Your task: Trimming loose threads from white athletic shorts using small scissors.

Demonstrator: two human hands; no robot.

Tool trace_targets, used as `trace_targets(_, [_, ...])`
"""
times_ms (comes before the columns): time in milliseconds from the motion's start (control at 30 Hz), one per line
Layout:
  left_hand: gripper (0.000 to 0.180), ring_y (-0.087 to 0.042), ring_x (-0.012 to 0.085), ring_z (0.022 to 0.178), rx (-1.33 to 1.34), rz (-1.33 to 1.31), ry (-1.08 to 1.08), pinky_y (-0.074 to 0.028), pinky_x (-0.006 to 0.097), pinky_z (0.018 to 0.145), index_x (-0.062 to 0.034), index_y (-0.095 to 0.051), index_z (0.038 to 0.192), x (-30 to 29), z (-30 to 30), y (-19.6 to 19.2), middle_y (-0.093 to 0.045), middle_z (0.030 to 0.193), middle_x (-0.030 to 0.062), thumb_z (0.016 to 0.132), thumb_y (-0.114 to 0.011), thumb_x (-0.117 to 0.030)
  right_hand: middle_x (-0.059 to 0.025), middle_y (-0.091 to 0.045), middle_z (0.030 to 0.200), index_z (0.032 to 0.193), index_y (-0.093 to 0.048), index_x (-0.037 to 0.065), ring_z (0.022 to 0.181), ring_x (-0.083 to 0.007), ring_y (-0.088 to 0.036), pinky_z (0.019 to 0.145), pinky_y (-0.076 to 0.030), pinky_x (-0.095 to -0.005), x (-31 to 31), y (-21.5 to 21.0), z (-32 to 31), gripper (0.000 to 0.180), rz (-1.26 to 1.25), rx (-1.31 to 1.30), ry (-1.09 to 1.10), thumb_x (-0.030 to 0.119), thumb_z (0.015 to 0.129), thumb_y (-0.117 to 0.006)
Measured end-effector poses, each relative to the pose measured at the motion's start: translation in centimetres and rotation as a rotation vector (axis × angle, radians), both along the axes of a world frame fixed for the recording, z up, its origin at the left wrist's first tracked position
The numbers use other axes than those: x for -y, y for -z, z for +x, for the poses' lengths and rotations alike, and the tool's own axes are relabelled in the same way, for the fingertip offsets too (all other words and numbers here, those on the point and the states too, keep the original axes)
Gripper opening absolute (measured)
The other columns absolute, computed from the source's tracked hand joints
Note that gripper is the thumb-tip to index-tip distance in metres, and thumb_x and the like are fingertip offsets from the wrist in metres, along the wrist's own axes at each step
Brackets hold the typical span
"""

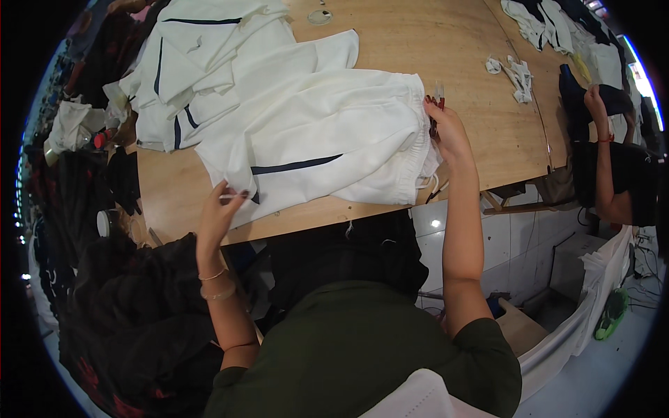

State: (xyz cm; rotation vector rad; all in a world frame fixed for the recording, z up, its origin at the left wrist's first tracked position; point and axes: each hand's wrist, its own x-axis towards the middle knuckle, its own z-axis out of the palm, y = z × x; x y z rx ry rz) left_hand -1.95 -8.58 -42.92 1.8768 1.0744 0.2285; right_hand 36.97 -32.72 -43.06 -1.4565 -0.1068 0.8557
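Observation:
White shorts (300,132) with a gathered elastic waistband and a navy stripe lie flat on the wooden table in front of me. At their left end, my left hand (221,205) pinches the leg hem between thumb and fingers. Beside the waistband on the right, my right hand (449,132) is closed round small thread snips (438,94), whose metal tips point away from me. Dark red parts of the tool show among the fingers; the rest is hidden. A dark drawstring end hangs below the waistband near the table edge.
More white garments with navy stripes (202,63) are heaped at the far left of the table (418,42). White scraps (516,78) lie at the right. Dark cloth (139,306) is piled at my left. Another person (613,167) works with dark fabric at the far right.

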Motion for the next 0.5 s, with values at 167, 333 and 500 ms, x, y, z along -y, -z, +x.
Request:
trace_targets(167, [0.039, -0.053, 0.0119, 0.073, -0.005, 0.128, -0.221, -0.043, 0.025, 0.061, 0.0062, -0.057, 0.112, 1.0, 3.2, 3.1, -0.06, 0.096, 0.0065, 0.087, -0.065, -0.023, -0.0036, -0.065, 0.093, 0.103, -0.061, 0.0, 0.082, -0.011, -0.059, 0.075, -0.047, -0.0254, -1.6, -1.0, -0.5, 0.02, 0.194, 0.107, 0.092, 0.018, 0.094, -0.058])
trace_targets(333, [0.026, -0.059, 0.0126, 0.081, 0.681, -0.209, -0.627, -0.048, 0.027, 0.064, -0.0027, -0.057, 0.111, -1.4, 0.8, 2.5, -0.063, 0.1, 0.0063, 0.09, -0.063, -0.017, -0.0009, -0.063, 0.09, 0.098, -0.062, -0.001, 0.082, -0.0077, -0.054, 0.079, -0.042, -0.0227, 0.2, -4.4, -1.7, 0.012, 0.319, 0.275, 0.187, 0.009, 0.091, -0.061])
trace_targets(500, [0.033, -0.062, 0.0166, 0.091, 0.771, -0.21, -0.57, -0.052, 0.03, 0.081, -0.0027, -0.052, 0.122, -4.5, -2.2, -2.8, -0.061, 0.105, 0.007, 0.092, -0.06, -0.015, 0.0002, -0.063, 0.091, 0.098, -0.063, 0.001, 0.082, -0.0069, -0.053, 0.079, -0.041, -0.0219, 1.4, -6.6, -2.2, 0.013, 0.303, 0.326, 0.191, 0.012, 0.091, -0.062])
